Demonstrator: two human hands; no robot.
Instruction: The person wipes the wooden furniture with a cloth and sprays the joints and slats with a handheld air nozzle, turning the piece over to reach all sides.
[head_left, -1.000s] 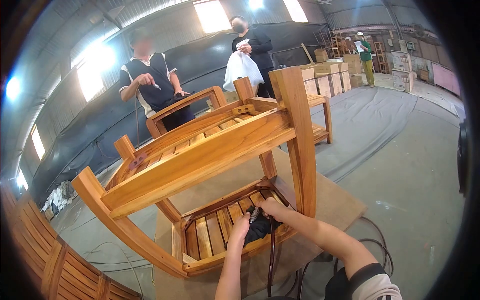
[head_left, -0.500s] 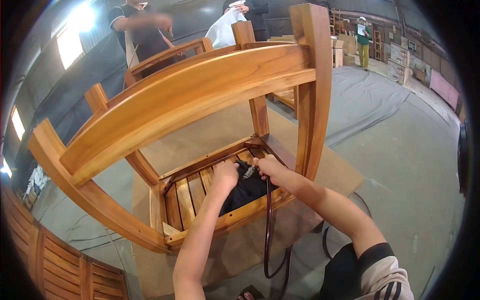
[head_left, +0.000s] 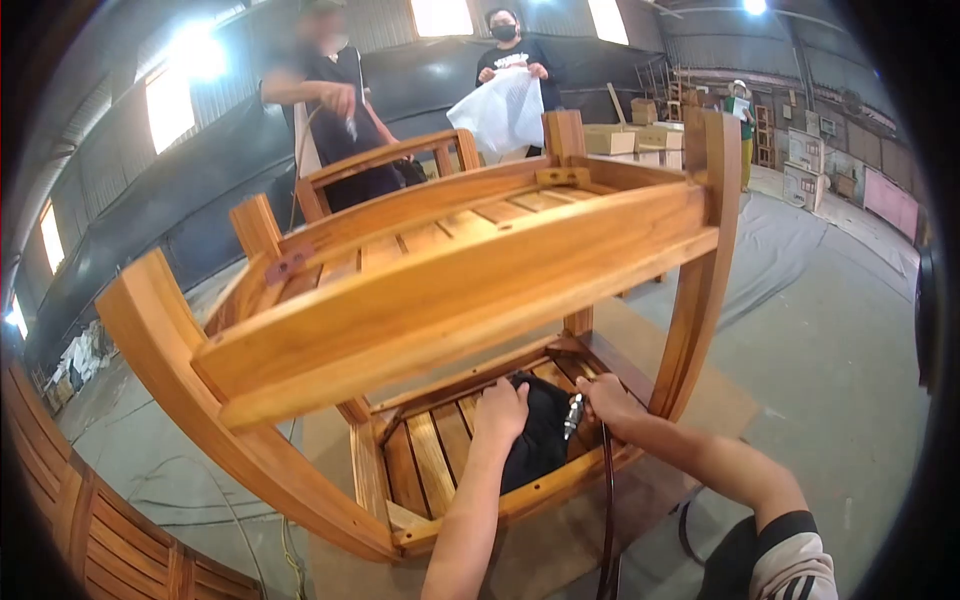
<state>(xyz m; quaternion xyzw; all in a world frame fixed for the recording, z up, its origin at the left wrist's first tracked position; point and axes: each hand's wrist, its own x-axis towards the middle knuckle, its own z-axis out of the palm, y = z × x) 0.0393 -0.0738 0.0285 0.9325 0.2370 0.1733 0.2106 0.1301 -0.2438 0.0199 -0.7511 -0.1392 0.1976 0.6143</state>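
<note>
An upturned wooden piece of furniture [head_left: 460,290] with curved legs and slatted panels stands before me. Inside its lower slatted frame, my left hand [head_left: 503,408] is closed on a black cloth [head_left: 538,440]. To the right of the cloth, my right hand [head_left: 603,398] grips a dark hose [head_left: 608,500] near its end. A silver metal fitting [head_left: 573,415] sticks out beside my right fingers, over the cloth's edge. The hose hangs over the near rail towards the floor.
Behind the furniture stand a person in dark clothes [head_left: 345,120] and another holding a white sheet [head_left: 500,108]. A third person [head_left: 740,125] is far right, near boxes [head_left: 805,165]. Slatted wood panels [head_left: 110,520] lie lower left. Brown board [head_left: 640,515] lies underneath.
The view has tilted up and shifted left, showing more of the upper slats and people. My right hand and the metal fitting have moved slightly away from my left hand.
</note>
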